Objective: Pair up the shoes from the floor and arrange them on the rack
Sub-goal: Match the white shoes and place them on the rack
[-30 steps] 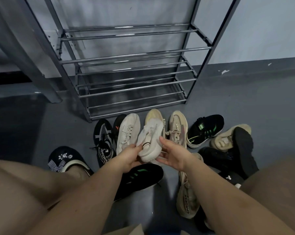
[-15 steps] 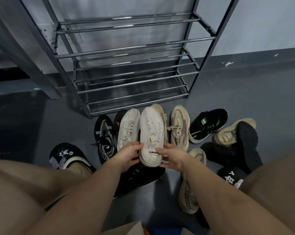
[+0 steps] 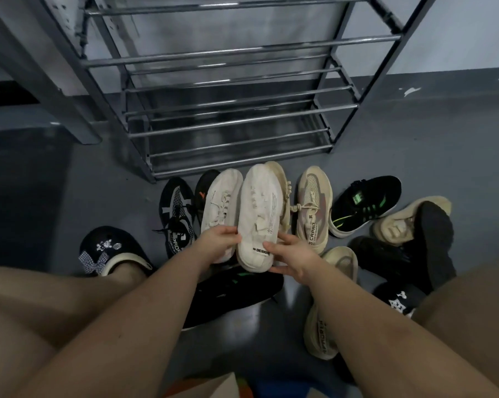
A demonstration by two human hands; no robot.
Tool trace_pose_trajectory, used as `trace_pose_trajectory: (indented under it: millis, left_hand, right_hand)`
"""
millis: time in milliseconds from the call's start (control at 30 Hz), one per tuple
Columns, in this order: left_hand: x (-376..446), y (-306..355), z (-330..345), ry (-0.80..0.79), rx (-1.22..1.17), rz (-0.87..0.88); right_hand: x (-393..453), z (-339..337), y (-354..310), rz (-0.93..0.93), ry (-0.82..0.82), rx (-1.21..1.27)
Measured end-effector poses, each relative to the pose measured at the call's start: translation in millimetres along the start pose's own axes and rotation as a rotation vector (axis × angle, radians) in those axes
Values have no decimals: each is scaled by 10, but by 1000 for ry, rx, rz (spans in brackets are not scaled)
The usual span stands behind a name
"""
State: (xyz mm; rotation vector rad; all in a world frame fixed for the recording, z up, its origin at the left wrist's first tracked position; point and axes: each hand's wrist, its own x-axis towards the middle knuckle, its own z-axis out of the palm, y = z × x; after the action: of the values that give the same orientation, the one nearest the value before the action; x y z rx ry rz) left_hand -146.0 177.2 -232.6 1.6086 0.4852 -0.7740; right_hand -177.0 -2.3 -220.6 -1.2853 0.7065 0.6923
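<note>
At the middle of the frame we hold a white sneaker [image 3: 259, 216] up off the floor [image 3: 414, 145], heel toward us and toe pointing at the rack [image 3: 228, 122] in the upper half. Our left hand [image 3: 218, 245] pinches its heel edge from the left with curled fingers, and our right hand [image 3: 288, 255] cups the heel from the right, thumb laid on top. Its likely mate [image 3: 219, 208] lies just beside it to the left, on the floor (same pale knit and laces). We judge the shoe light and soft: the upper looks like cloth that gives under the fingers, the sole a firmer foam, so the heel or the sole's sides are the sound places to grip. The rack is bare metal rods, smooth and round; a limp shoe could sag between them unless it spans two rods
</note>
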Motion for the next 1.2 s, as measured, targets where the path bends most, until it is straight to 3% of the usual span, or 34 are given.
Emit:
trace_pose_trajectory:
  millis: [133, 200, 400, 533, 933, 1200]
  left_hand:
    - [64, 62, -410, 358, 161, 130]
    - [93, -3, -543, 441, 200, 87]
    - [165, -227, -439, 156, 240, -187]
    - [234, -371, -304, 177, -21, -259]
    - [153, -254, -359, 69, -442, -283]
    - [-248, -37, -147, 50, -453, -233]
  right_hand:
    - [148, 24, -2, 1, 65, 27]
    - [211, 21, -2, 20, 63, 42]
    - [388, 49, 34, 48, 88, -27]
    - [435, 53, 79, 84, 124, -13]
    - [407, 74, -23, 55, 8, -78]
    - [59, -103, -123, 105, -35, 61]
